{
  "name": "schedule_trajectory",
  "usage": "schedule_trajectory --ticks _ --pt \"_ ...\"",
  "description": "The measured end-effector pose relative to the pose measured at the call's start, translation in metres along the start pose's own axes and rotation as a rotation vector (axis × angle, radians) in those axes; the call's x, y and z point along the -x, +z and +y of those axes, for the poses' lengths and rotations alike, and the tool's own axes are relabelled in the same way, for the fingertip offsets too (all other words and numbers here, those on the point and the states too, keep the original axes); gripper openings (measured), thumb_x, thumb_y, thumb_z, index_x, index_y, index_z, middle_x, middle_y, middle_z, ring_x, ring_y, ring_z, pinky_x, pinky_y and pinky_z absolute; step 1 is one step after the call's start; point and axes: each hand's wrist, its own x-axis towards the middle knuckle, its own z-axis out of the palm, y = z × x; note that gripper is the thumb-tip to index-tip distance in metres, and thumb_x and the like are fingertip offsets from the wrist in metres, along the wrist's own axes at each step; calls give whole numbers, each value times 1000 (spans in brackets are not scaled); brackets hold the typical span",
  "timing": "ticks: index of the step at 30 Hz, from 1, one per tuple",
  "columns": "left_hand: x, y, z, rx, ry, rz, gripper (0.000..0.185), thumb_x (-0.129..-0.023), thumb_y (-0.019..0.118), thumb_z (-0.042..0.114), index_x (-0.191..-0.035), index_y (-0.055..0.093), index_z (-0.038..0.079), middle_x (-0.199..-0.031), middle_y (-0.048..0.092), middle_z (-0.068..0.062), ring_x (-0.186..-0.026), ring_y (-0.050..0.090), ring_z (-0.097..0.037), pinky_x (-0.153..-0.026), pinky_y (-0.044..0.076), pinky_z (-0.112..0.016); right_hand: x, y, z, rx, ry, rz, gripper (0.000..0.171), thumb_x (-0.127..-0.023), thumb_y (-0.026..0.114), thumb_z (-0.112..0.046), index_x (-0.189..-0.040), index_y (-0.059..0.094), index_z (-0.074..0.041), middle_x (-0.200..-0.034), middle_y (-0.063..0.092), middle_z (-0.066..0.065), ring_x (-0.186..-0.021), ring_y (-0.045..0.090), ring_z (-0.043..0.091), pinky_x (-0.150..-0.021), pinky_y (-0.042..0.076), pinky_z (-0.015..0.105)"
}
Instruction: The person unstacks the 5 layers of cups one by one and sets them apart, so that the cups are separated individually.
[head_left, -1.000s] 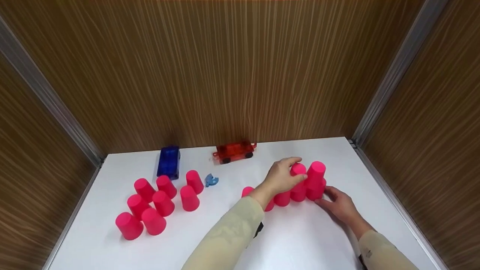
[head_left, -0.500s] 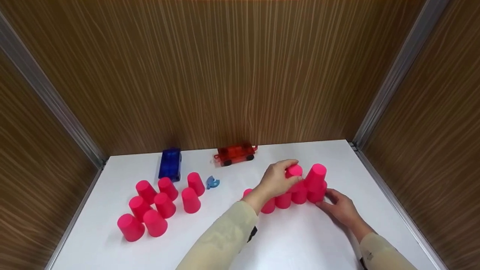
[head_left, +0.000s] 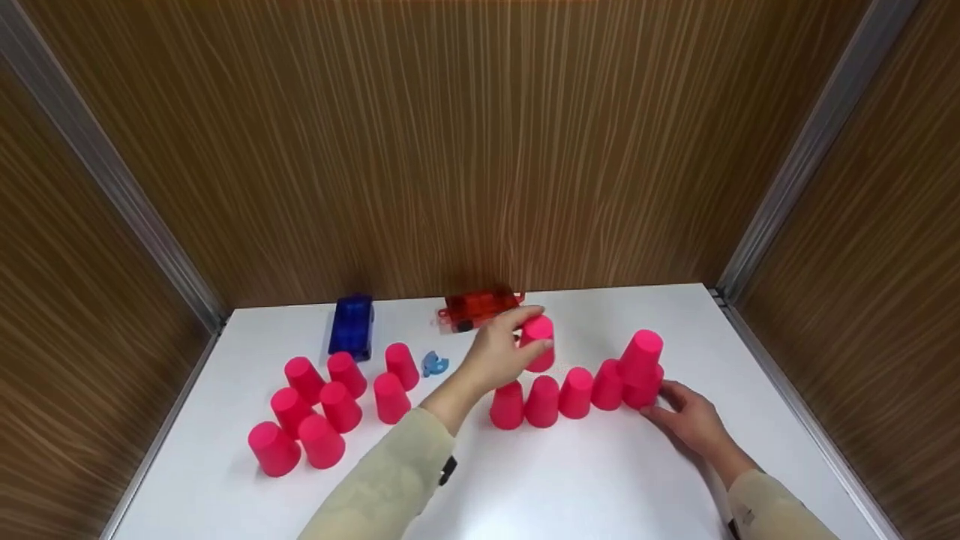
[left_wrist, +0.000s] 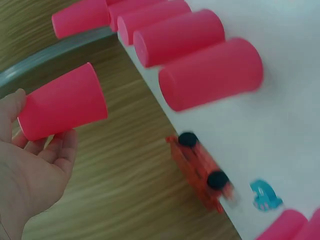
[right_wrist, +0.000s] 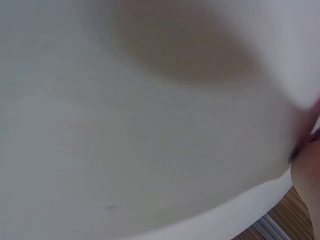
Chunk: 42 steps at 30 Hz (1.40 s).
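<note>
Left hand [head_left: 495,352]: a pink cup [left_wrist: 64,104] is grasped between thumb and fingers and is held in the air, above the left part of a row of pink cups [head_left: 576,394] and apart from it.

Right hand [head_left: 694,420]: thumb and fingers are placed at the base of the end cup [head_left: 645,393] of the row; whether a grip is closed on it cannot be told, as the fingertips are partly hidden and little is shown by the right wrist view.

An upper cup [head_left: 643,354] is supported at the row's right end; whether by one cup or two cannot be told.

On the white table [head_left: 570,480], eight more cups [head_left: 340,407] are grouped at left. Behind them are noted a blue toy car [head_left: 351,328] and a small blue piece [head_left: 434,364]; a red toy car [head_left: 477,306] is partly covered by the left hand.
</note>
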Motion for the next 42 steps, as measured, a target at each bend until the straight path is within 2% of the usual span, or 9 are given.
schedule_trajectory --ticks 3,11,15,19,25,30,36,42 --pt "8 -17 -7 -6 -5 33 62 -96 82 26 -153 57 24 -145 59 -2 -133 56 -24 -95 60 -37 0 -1 0 -5 -2 -6 78 -98 78 -40 -159 45 -6 -162 43 25 -152 34 50 -116 42 58" --pt "35 -55 -32 -28 -69 109 60 -96 81 29 -152 58 26 -143 61 -2 -129 58 -24 -97 60 -39 -2 -1 0 6 16 -9 82 -96 79 -44 -160 43 -6 -163 41 25 -152 33 50 -116 42 58" --pt "51 -71 -46 -33 -90 147 63 -95 82 26 -153 58 26 -146 61 -4 -130 59 -26 -97 60 -42 -4 -2 0 -3 20 -15 83 -96 79 -44 -160 42 -7 -163 41 24 -152 33 51 -115 44 58" --pt "67 -83 -62 -30 -137 195 65 -93 84 23 -153 59 25 -142 62 -5 -128 59 -29 -93 62 -44 -5 -3 -1 -3 20 -14 84 -96 79 -45 -161 41 -7 -163 41 24 -151 34 52 -113 46 58" --pt "89 -92 -87 -71 -208 259 64 -93 85 23 -152 60 20 -140 64 -7 -127 60 -30 -94 62 -45 -4 -4 1 18 -9 3 80 -97 78 -44 -158 45 -6 -161 43 25 -150 36 50 -114 44 57" --pt "105 -99 -103 -100 -231 294 65 -93 84 22 -153 59 17 -143 64 -10 -130 59 -33 -96 61 -48 -3 -5 3 20 -10 13 78 -98 78 -43 -157 45 -4 -161 44 27 -151 35 51 -116 42 57" --pt "123 -102 -112 -81 -258 325 66 -92 85 20 -152 59 18 -142 64 -8 -127 61 -32 -94 61 -46 -3 -6 3 15 0 5 79 -98 78 -42 -158 44 -4 -162 42 27 -151 34 52 -117 40 59" --pt "136 -102 -120 -79 -295 317 68 -92 85 19 -153 58 15 -141 64 -11 -127 62 -34 -94 61 -46 -3 -5 1 11 18 -6 82 -97 78 -45 -160 42 -5 -163 40 26 -152 32 52 -116 42 59"
